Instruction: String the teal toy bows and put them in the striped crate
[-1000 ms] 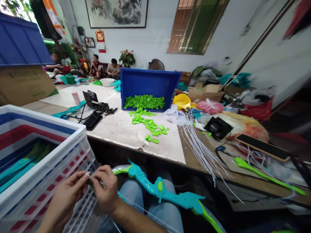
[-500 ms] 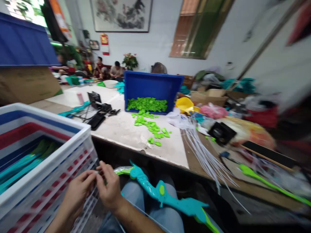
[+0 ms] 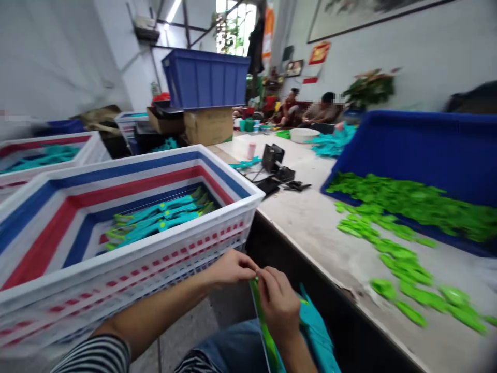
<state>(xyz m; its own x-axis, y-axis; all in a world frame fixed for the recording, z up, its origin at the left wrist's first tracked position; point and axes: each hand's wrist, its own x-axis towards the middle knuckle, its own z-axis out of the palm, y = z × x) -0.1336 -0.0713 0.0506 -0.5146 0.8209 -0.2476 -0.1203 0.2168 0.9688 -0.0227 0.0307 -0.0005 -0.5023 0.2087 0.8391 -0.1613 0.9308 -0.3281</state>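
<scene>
A turquoise and green plastic toy bow (image 3: 316,334) lies tilted over my lap, its green tip end running up between my hands. My right hand (image 3: 281,305) is closed round that end, fingers bent over it. At the very tip, the fingers of my left hand (image 3: 233,267) are pinched together against the right fingertips; what they pinch is too small and covered to make out. A thin pale string (image 3: 261,324) runs down along the green limb. Much of the bow is hidden by my right hand and forearm.
Close on the left stands a white plastic crate (image 3: 248,204) with a striped lining, holding several similar bows (image 3: 163,215). On the table (image 3: 310,233), green parts (image 3: 404,261) spill from a tipped blue bin (image 3: 419,140). Black devices (image 3: 274,158) sit mid-table. People sit far back.
My view has swung left, bringing the crate's inside into sight. Both hands stay together at the bow's tip, and the bow now points more away from me.
</scene>
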